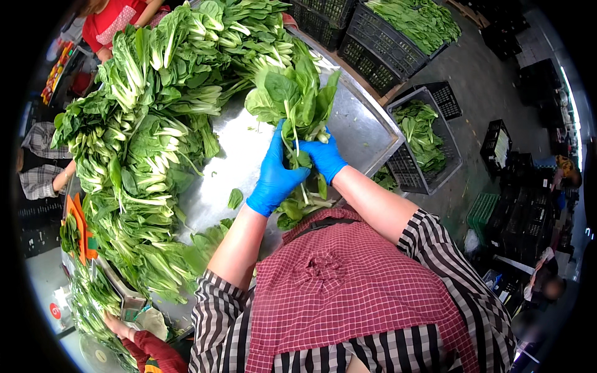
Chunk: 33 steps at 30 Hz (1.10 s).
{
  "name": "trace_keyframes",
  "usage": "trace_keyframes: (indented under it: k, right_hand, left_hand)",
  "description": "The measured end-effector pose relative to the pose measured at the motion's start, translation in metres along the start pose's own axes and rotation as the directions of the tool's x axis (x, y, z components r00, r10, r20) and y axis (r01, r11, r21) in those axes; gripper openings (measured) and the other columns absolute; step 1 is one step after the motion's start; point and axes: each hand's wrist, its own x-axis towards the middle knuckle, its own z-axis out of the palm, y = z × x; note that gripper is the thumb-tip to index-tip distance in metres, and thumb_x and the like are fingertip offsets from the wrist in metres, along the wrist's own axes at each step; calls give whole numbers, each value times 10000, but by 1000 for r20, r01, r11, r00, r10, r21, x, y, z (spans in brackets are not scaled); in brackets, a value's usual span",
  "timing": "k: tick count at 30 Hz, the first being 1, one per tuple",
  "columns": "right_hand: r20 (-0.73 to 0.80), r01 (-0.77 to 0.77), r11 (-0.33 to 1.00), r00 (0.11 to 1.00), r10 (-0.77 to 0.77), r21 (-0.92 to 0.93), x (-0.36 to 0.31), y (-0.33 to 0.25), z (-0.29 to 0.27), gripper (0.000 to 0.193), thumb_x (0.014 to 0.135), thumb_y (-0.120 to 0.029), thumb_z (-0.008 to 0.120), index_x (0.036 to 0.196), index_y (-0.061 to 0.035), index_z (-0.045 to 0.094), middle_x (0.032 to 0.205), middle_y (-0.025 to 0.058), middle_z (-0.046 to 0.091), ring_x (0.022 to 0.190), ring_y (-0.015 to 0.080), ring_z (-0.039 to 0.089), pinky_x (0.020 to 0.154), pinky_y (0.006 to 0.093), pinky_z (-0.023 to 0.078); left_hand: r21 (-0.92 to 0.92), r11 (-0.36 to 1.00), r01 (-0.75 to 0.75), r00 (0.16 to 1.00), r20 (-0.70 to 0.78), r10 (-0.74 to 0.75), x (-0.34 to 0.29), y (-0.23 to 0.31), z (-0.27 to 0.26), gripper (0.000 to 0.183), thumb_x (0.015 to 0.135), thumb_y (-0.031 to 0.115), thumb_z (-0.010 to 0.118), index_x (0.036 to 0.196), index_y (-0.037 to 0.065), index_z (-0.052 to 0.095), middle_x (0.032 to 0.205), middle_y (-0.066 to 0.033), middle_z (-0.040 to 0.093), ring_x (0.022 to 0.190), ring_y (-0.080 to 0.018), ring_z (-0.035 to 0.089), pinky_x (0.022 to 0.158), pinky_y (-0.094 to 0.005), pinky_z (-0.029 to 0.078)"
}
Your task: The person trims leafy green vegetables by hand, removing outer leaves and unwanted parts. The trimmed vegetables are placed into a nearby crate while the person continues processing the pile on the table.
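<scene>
Left hand (pixel 268 177): blue-gloved, thumb and fingers curled around the lower part of a bunch of leafy greens (pixel 292 99), closed on it rather than spread; some fingertips are hidden, so how hard it presses I cannot tell.
Right hand (pixel 323 160): gloved alike, closed on the pale stem ends from the other side, perhaps because one hand alone would let the loose stalks splay.
Bunch: raised above the metal tabletop (pixel 233 137), in front of the body, leaves pointing away; held by the stems, probably because these are firmer than the leaves.
Apron edge: more stalks and leaves (pixel 301 208) lie between the checked apron (pixel 348 267) and the hands.
Heap: greens (pixel 146 133) are banked along the far and left sides, which seems to leave bare metal within easy reach.
Stray leaf (pixel 235 199): flat on the metal, left of the left wrist.
Crate (pixel 453 140): grey, holding greens, beside the table's right edge, likely placed for a short reach.
Across the table: a co-worker in red (pixel 112 25).
</scene>
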Motion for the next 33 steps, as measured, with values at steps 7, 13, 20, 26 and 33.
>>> trace_keyframes:
  k: [7,13,20,26,33]
  right_hand:
    - [-43,-13,996,999,17,83,4,-21,-15,446,736,-22,702,1165,7,587,1087,96,653,959,197,631,850,326,503]
    - [-133,108,974,988,-82,201,18,-52,-31,344,754,17,643,1095,-23,627,984,70,658,844,188,644,723,312,531]
    - [-329,192,937,940,-91,291,49,-84,-88,350,803,-61,690,1142,-48,602,946,22,626,779,124,590,676,277,496]
    - [-364,330,907,904,-224,263,44,-123,-157,294,838,-125,684,1115,-46,621,952,27,629,785,135,593,676,298,503]
    - [-492,391,913,822,-287,121,-2,-132,-306,342,926,-213,551,1238,-73,544,1123,74,614,1010,213,598,866,373,507]
  left_hand:
    - [1,992,-129,991,39,129,1,29,10,995,697,4,723,1496,73,135,1491,-117,266,1343,-229,326,1064,-375,352]
    - [426,851,-308,879,-215,425,-19,67,8,742,775,24,678,1425,87,324,1434,-102,385,1222,-217,455,968,-363,429]
    - [827,532,-183,953,15,304,-77,-15,15,739,739,178,739,1382,70,390,1372,-189,416,1245,-338,424,1027,-437,371]
    - [936,331,-117,993,99,70,-101,-90,10,757,795,425,637,1439,151,350,1489,-203,265,1346,-471,225,1085,-569,198]
    - [967,191,-167,986,169,8,-83,-109,33,671,816,429,601,1417,207,400,1506,-170,258,1362,-437,228,1102,-569,160]
